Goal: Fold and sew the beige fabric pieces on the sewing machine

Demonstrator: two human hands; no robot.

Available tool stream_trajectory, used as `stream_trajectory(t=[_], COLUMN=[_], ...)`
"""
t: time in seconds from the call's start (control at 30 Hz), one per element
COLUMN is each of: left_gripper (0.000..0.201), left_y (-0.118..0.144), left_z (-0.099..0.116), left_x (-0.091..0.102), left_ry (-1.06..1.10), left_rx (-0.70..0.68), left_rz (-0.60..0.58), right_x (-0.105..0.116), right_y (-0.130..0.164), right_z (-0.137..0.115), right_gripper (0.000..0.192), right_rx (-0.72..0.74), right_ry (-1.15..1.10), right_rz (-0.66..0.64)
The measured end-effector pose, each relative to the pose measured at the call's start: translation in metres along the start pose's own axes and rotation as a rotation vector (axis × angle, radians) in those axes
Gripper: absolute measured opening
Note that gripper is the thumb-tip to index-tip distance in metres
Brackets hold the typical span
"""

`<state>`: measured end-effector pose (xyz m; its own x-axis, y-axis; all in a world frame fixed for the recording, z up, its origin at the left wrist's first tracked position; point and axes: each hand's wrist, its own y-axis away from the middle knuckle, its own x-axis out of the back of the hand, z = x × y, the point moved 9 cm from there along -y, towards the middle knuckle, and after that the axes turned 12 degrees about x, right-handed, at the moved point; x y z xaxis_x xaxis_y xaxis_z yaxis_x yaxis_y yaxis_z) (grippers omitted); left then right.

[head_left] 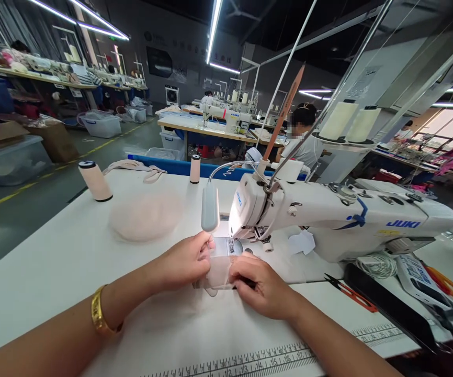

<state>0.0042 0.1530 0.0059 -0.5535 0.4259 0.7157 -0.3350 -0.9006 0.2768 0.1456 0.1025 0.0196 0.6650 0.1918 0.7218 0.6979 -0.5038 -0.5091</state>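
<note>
A piece of thin, pale, sheer fabric (219, 272) stretches between my two hands, just in front of the sewing machine (289, 204). My left hand (189, 260), with a gold bracelet on its wrist, pinches the fabric's left side near the lamp. On the right side, my right hand (261, 285) has its fingers curled closed on the same fabric. The needle and presser foot (232, 245) stand just beyond the cloth, lit by the small grey lamp (210, 208). Whether the fabric reaches under the foot I cannot tell.
Thread cones (95, 181) and a pale sheer bundle (146, 217) lie on the left of the white table. Orange-handled thread snips (352, 294), a black case (387, 306) and a coiled white cable (376, 265) lie right. A printed ruler (265, 361) runs along the front edge.
</note>
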Motion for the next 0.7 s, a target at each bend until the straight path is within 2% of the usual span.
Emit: stream_trajectory(t=[0.07,0.1,0.17,0.27,0.4,0.57,0.63,0.7], left_gripper=[0.035,0.033,0.02,0.017,0.007,0.023,0.018,0.011], left_y=[0.003,0.005,0.005,0.003,0.001,0.018,0.02,0.017], left_z=[0.002,0.005,0.013,0.023,0.019,0.038,0.038,0.032], left_x=[-0.009,-0.011,-0.009,-0.005,-0.011,-0.014,-0.019,-0.025], left_ry=[0.066,0.067,0.01,-0.034,-0.035,-0.26,-0.292,-0.28], left_rx=[0.043,0.046,-0.013,-0.119,-0.107,-0.297,-0.297,-0.231], left_rz=[-0.121,-0.144,-0.081,0.06,0.111,0.341,0.349,0.298], right_x=[0.001,0.001,-0.001,-0.002,-0.002,-0.003,-0.004,-0.003], right_y=[0.001,0.002,0.004,0.007,0.011,0.011,0.01,0.009], right_z=[0.002,0.004,0.007,0.011,0.016,0.011,0.008,0.005], right_gripper=[0.016,0.015,0.019,0.02,0.013,0.014,0.013,0.012], right_rx=[-0.024,-0.041,-0.075,-0.109,-0.155,-0.117,-0.095,-0.076], right_ry=[-0.04,-0.051,-0.053,-0.043,-0.055,-0.015,-0.005,-0.001], right_rz=[0.031,0.034,0.032,0.057,0.103,0.116,0.121,0.129])
